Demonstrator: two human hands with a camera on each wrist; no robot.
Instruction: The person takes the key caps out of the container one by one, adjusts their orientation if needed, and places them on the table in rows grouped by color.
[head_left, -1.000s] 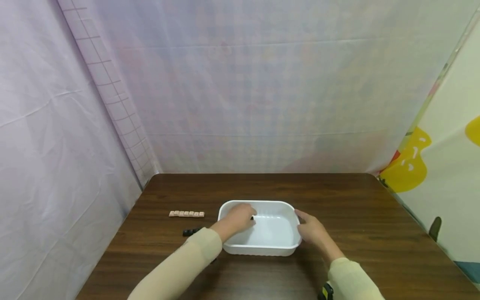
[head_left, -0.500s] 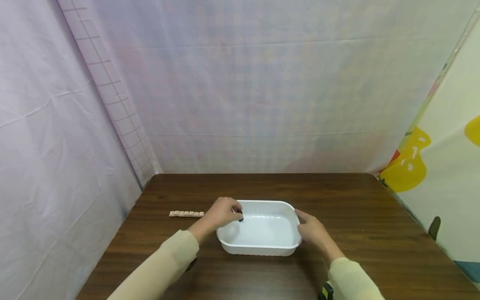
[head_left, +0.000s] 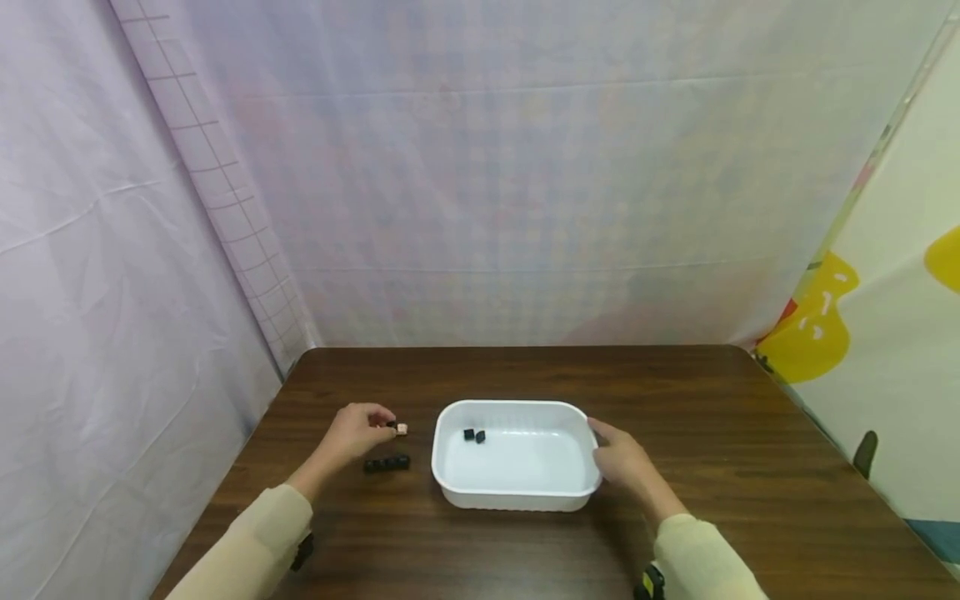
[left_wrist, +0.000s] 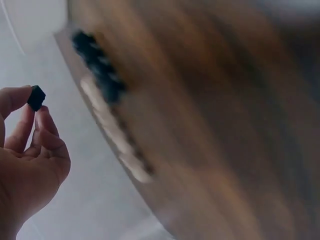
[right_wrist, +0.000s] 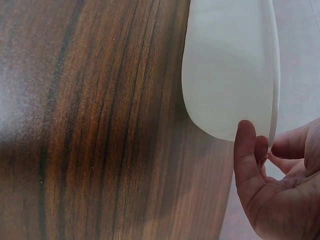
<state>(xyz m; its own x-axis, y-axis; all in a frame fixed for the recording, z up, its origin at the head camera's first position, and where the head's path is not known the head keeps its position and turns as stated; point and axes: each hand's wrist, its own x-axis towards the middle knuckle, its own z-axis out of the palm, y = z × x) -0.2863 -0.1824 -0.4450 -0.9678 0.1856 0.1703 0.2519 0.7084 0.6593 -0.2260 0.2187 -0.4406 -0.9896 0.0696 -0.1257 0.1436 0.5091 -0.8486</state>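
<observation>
My left hand (head_left: 352, 433) pinches a small black keycap (left_wrist: 36, 98) between thumb and fingertips. It hovers over a row of pale keycaps (head_left: 402, 430), hiding most of it in the head view. Just nearer to me lies a short row of black keycaps (head_left: 387, 464). Both rows look blurred in the left wrist view. A white plastic tray (head_left: 517, 502) stands on the table, with two black keycaps (head_left: 474, 436) on its floor near the left end. My right hand (head_left: 624, 457) holds the tray's right end, thumb and fingers at its rim.
The brown wood-grain table (head_left: 712, 433) carries all of this. A pale curtain (head_left: 525, 208) hangs behind its far edge, with another white cloth (head_left: 112, 333) at the left. A yellow-patterned cloth (head_left: 810, 342) hangs at the right.
My left hand has moved left out of the tray to the pale row, still with a black keycap in its fingers. Two black keycaps now show inside the tray. The right hand stays put.
</observation>
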